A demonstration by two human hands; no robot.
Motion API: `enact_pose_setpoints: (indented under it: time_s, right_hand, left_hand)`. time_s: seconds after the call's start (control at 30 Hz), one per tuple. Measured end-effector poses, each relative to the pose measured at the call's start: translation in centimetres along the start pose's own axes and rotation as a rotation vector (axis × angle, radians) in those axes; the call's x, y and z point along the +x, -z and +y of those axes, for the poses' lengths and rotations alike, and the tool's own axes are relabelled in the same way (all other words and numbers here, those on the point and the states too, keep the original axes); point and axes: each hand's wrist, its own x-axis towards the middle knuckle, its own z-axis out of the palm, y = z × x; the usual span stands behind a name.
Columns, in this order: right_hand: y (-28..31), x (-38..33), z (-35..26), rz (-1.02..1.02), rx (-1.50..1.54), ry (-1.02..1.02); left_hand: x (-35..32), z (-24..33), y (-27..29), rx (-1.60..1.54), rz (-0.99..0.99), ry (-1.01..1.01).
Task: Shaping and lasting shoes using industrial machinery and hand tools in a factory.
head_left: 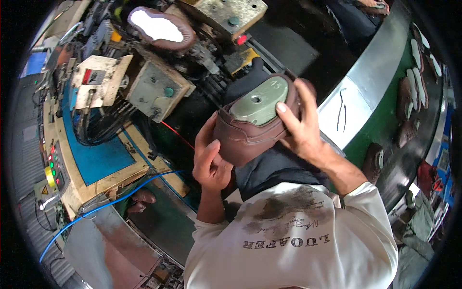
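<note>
Brown leather of a shoe upper [245, 137], pulled over a grey-green last [260, 102] with its flat bottom facing up, sits between both hands in the middle of the view, held in the air above the person's chest. The left hand [211, 161] wraps the near end of the shoe, fingers curled closed against the leather. The right hand [301, 127] clasps the far side, its thumb lying across the edge of the last's bottom and its fingers closed round the upper.

Behind the shoe, a machine [159, 86] stands with beige metal blocks and a second brown upper [161, 28] mounted sole-up near its top edge. A blue cable [110, 202] runs along the machine's lower left edge. More shoe parts [409, 103] lie on the curved green conveyor [385, 120] at the right.
</note>
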Motion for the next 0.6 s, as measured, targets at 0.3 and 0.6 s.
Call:
enact_pose_setpoints:
  time_s: [0.3, 0.6]
  right_hand:
    - [4.1, 1.3, -0.7, -0.586, 0.468, -0.576]
    - [-1.5, 0.0, 2.4, -0.334, 0.401, -0.603]
  left_hand:
    - [3.6, -2.2, -3.3, -0.079, -0.044, 0.391]
    - [2.6, -7.1, -6.6, -0.380, -0.082, 0.767]
